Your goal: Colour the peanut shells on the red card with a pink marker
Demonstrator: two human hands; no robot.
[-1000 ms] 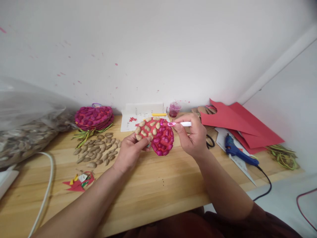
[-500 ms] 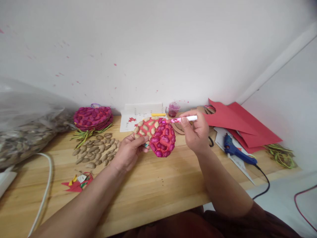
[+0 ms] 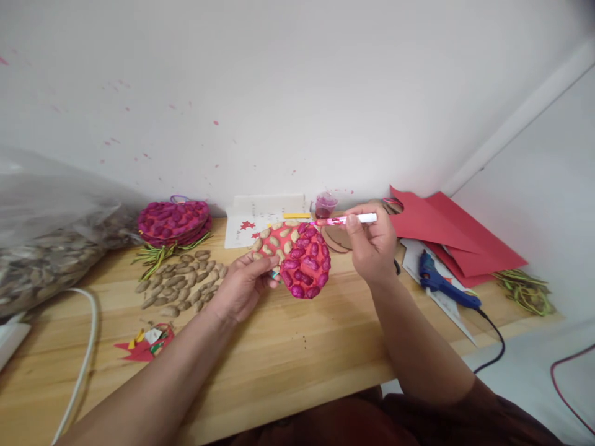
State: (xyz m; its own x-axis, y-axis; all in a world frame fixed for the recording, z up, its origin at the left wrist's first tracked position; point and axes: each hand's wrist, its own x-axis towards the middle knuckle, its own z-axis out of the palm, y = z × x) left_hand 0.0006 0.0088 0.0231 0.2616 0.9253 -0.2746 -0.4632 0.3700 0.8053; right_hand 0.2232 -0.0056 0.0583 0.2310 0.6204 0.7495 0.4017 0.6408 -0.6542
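My left hand grips the left edge of a round red disc covered with glued-on peanuts, holding it tilted above the table. Peanuts on its right part are magenta; those at the upper left are plain tan. Pinched in my right hand is a slim white paintbrush stained pink, its tip at the disc's upper edge. A small clear cup of magenta liquid stands just behind. Left of the disc lies a spread of loose peanuts.
Finished-looking magenta peanut discs are stacked at back left, beside a plastic bag of peanuts. Red paper sheets and a blue glue gun lie right. Paper scraps and a white cable are front left.
My right hand and the brush have shifted slightly to the right, the brush tip moving along the disc's upper edge. The disc has turned a little in my left hand.
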